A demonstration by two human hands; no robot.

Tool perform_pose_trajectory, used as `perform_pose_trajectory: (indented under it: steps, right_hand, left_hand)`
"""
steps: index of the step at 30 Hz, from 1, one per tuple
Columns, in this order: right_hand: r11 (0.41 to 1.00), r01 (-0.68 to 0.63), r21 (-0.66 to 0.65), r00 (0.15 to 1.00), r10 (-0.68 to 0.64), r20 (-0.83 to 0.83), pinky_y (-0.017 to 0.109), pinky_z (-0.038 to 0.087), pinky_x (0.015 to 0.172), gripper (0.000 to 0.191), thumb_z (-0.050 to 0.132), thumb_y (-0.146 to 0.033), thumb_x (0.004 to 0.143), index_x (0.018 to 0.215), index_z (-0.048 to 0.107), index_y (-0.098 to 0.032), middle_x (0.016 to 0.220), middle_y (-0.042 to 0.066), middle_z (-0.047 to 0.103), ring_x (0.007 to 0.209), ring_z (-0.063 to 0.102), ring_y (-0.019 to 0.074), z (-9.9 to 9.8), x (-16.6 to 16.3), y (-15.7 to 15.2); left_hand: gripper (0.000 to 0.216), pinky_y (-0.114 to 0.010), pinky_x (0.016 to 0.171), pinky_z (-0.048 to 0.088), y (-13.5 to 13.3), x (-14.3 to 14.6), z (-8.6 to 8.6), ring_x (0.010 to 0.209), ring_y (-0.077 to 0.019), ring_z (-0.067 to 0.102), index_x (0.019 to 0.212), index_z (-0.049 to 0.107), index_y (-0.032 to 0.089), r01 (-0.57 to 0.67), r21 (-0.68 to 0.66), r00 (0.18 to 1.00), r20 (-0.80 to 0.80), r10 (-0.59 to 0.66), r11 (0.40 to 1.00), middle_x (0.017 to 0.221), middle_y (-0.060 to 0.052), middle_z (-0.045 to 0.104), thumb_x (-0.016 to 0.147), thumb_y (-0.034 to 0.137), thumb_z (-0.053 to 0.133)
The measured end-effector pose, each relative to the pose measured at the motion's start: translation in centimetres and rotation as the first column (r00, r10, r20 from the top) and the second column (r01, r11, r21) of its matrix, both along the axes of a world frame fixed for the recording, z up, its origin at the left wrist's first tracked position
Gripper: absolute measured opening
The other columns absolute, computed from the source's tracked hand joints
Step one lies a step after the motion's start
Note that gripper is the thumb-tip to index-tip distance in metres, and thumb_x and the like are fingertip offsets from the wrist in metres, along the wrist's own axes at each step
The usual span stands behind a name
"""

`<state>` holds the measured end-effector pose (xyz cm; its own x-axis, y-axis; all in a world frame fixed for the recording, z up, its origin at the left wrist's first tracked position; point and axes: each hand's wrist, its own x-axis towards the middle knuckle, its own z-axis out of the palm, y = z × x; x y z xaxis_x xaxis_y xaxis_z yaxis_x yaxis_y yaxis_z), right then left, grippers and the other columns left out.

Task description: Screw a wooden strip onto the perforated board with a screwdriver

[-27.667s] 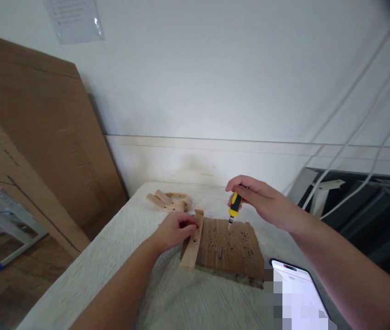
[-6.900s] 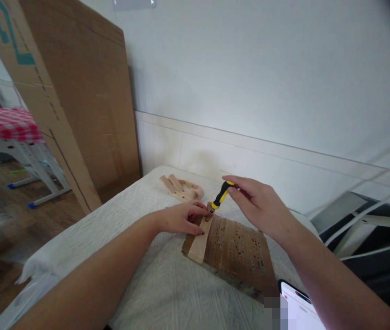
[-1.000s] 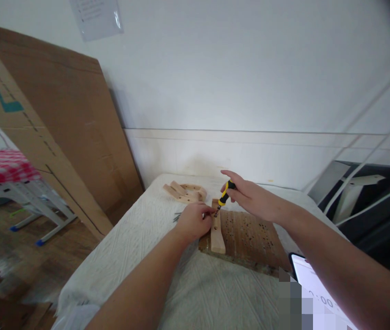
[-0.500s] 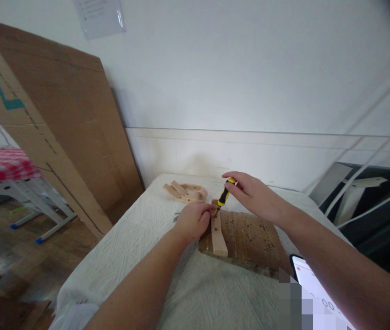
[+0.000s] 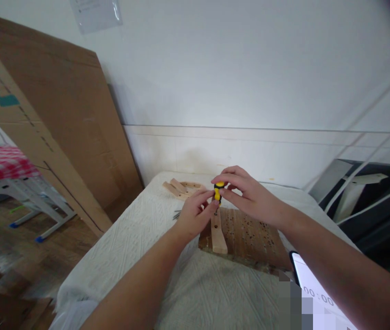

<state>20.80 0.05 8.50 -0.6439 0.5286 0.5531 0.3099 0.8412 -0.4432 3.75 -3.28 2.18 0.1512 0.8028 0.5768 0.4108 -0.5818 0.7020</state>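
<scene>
A yellow and black screwdriver stands nearly upright over a pale wooden piece with holes along it. My right hand has its fingers around the top of the handle. Lower down, my left hand pinches the screwdriver near the base of its handle. The tip meets the wooden piece close to one of its holes, though my fingers partly hide it. Beneath the wooden piece lies a worn brown board pitted with many small holes.
More pale wooden parts lie at the table's back, with several thin metal pieces nearby. A lit phone rests at the right by my forearm. A large cardboard box leans at the left, and a white wall rises behind the cloth-covered table.
The screwdriver has gone from tilted to nearly upright. My left hand has moved from the wooden piece up onto the screwdriver, and my right hand has shifted left with the handle.
</scene>
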Motion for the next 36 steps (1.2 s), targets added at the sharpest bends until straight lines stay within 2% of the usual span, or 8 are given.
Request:
perform_pose_trajectory:
  steps: [3, 7, 12, 19, 22, 25, 30, 36]
  right_hand:
    - [0.999, 0.008, -0.034, 1.000, -0.008, 0.000, 0.033, 0.051, 0.079, 0.025, 0.048, -0.027, 0.087, 0.109, 0.059, -0.023, 0.105, 0.008, 0.058, 0.092, 0.059, 0.0173, -0.2, -0.2, -0.1]
    - [0.996, 0.034, -0.080, 0.998, -0.039, -0.053, 0.034, 0.050, 0.083, 0.026, 0.046, -0.025, 0.089, 0.112, 0.058, -0.025, 0.107, 0.005, 0.063, 0.095, 0.060, 0.0175, -0.5, -0.4, -0.1]
    - [0.998, 0.025, -0.054, 0.997, -0.029, -0.075, 0.032, 0.052, 0.078, 0.023, 0.054, -0.031, 0.085, 0.106, 0.060, -0.023, 0.103, 0.007, 0.060, 0.090, 0.060, 0.0169, -1.0, -0.8, 0.0]
    - [0.987, 0.060, -0.148, 0.995, -0.072, -0.076, 0.041, 0.050, 0.086, 0.036, 0.043, -0.029, 0.090, 0.126, 0.047, -0.025, 0.107, 0.007, 0.062, 0.094, 0.061, 0.0190, -2.0, -0.8, 0.3]
    - [0.985, 0.071, -0.154, 0.992, -0.086, -0.091, 0.042, 0.048, 0.090, 0.035, 0.042, -0.028, 0.091, 0.125, 0.048, -0.025, 0.113, 0.007, 0.061, 0.101, 0.059, 0.0199, -2.0, -0.7, 0.2]
    - [0.988, 0.086, -0.127, 0.991, -0.098, -0.092, 0.038, 0.052, 0.082, 0.033, 0.049, -0.032, 0.087, 0.119, 0.054, -0.025, 0.115, 0.009, 0.056, 0.098, 0.058, 0.0199, -1.8, -0.9, 0.1]
    - [0.970, 0.113, -0.216, 0.987, -0.134, -0.088, 0.037, 0.053, 0.077, 0.042, 0.050, -0.031, 0.086, 0.127, 0.046, -0.023, 0.096, 0.006, 0.061, 0.081, 0.062, 0.0172, -1.8, -1.0, 0.2]
    - [0.969, 0.129, -0.212, 0.986, -0.147, -0.074, 0.044, 0.047, 0.089, 0.036, 0.043, -0.028, 0.089, 0.125, 0.048, -0.023, 0.102, 0.007, 0.064, 0.097, 0.060, 0.0211, -2.0, -0.7, 0.4]
  left_hand:
    - [0.023, -0.025, 0.068, 0.045, 0.1, 0.1, 0.0, 0.075, -0.0131, 0.056, 0.101, 0.064, 0.018, 0.026, -0.045, 0.999, -0.035, -0.027, 0.999, 0.092, -0.004, 0.065, 0.087, 0.027, 0.047]
    - [0.021, -0.023, 0.061, 0.042, 0.2, 0.3, -0.1, 0.066, -0.0113, 0.053, 0.099, 0.064, 0.017, -0.090, -0.104, 0.996, 0.013, 0.092, 0.990, 0.084, -0.002, 0.066, 0.082, 0.025, 0.055]
    - [0.017, -0.023, 0.061, 0.042, 0.3, 0.4, -0.1, 0.059, -0.0090, 0.049, 0.088, 0.065, 0.016, -0.175, -0.045, 0.984, 0.014, 0.176, 0.984, 0.079, -0.002, 0.065, 0.077, 0.029, 0.062]
    - [0.021, -0.027, 0.068, 0.045, 0.6, -0.1, -0.3, 0.077, -0.0148, 0.056, 0.097, 0.065, 0.016, -0.034, 0.044, 0.999, -0.026, 0.035, 0.998, 0.091, -0.006, 0.066, 0.085, 0.023, 0.048]
    - [0.022, -0.026, 0.065, 0.044, 0.8, -0.1, -0.5, 0.072, -0.0138, 0.056, 0.099, 0.065, 0.017, -0.040, 0.014, 0.998, -0.048, 0.041, 0.999, 0.089, -0.005, 0.067, 0.082, 0.018, 0.050]
    - [0.019, -0.024, 0.060, 0.043, 0.9, 0.0, -0.7, 0.065, -0.0113, 0.053, 0.095, 0.065, 0.017, -0.071, -0.017, 0.997, 0.001, 0.071, 0.997, 0.085, -0.003, 0.067, 0.079, 0.019, 0.056]
    - [0.018, -0.023, 0.060, 0.043, 1.0, 0.0, -0.7, 0.062, -0.0098, 0.052, 0.090, 0.065, 0.017, -0.096, -0.034, 0.995, 0.037, 0.097, 0.995, 0.083, -0.003, 0.066, 0.074, 0.025, 0.064]
    - [0.020, -0.025, 0.064, 0.044, 0.9, -0.3, -0.8, 0.071, -0.0127, 0.055, 0.096, 0.066, 0.017, -0.066, 0.006, 0.998, -0.007, 0.066, 0.998, 0.087, -0.005, 0.067, 0.083, 0.023, 0.051]
